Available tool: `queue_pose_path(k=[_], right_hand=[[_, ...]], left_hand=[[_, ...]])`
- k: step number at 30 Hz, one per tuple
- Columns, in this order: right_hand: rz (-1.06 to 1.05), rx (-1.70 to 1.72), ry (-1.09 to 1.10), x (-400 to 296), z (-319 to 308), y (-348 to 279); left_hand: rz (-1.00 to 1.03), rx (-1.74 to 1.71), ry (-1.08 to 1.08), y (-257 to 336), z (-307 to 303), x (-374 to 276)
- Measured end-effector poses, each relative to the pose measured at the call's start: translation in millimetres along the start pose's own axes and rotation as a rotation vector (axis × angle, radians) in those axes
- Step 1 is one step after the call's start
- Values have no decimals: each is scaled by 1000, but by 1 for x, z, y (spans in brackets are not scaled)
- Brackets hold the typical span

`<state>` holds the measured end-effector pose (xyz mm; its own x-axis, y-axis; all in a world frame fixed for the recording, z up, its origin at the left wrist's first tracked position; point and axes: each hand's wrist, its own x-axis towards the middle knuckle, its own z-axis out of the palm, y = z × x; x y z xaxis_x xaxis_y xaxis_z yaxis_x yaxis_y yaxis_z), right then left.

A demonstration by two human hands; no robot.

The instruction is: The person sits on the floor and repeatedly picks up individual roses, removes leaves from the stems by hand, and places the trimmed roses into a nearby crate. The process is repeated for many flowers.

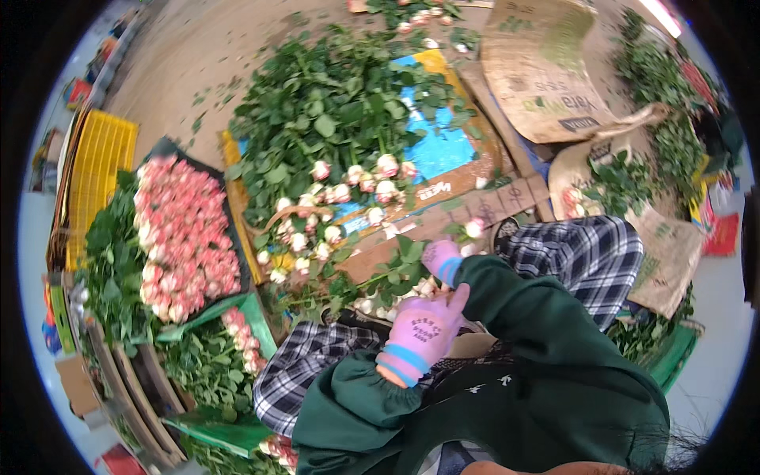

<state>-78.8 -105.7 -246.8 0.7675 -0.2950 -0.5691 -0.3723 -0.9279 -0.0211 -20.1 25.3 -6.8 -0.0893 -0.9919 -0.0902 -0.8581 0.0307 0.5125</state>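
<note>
My right hand (440,259), in a pink knit glove with a blue-striped cuff, is closed around a rose stem. Leaves (407,261) spread to its left, and a pink-tipped rose head (475,227) shows past its upper right. Nearer my body is my left hand (423,328), gloved the same way, back up and forefinger extended. Its other fingers and palm are hidden, so any hold is unclear. Pale rose heads (386,306) lie just beyond it, between my shoes. In front, a heap of leafy rose stems (320,113) has white-pink blooms (338,193) towards me.
A wooden board (504,199) crosses before my feet. Packed pink roses (184,243) stand at left, near a yellow plastic crate (104,184). Green sheeting (231,430) holds more stems below them. Printed woven sacks (540,77) and more foliage (671,119) lie at right.
</note>
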Motion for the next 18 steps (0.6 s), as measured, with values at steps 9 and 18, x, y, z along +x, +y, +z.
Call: queue_pose_path(k=[9,18], right_hand=[[-5,72,159,-9,-18,47],[-250,895,626,-112,-182,29]], left_hand=[[-50,33,-143,-12,10,6],[-518,-2,98,-8,-20,-14]])
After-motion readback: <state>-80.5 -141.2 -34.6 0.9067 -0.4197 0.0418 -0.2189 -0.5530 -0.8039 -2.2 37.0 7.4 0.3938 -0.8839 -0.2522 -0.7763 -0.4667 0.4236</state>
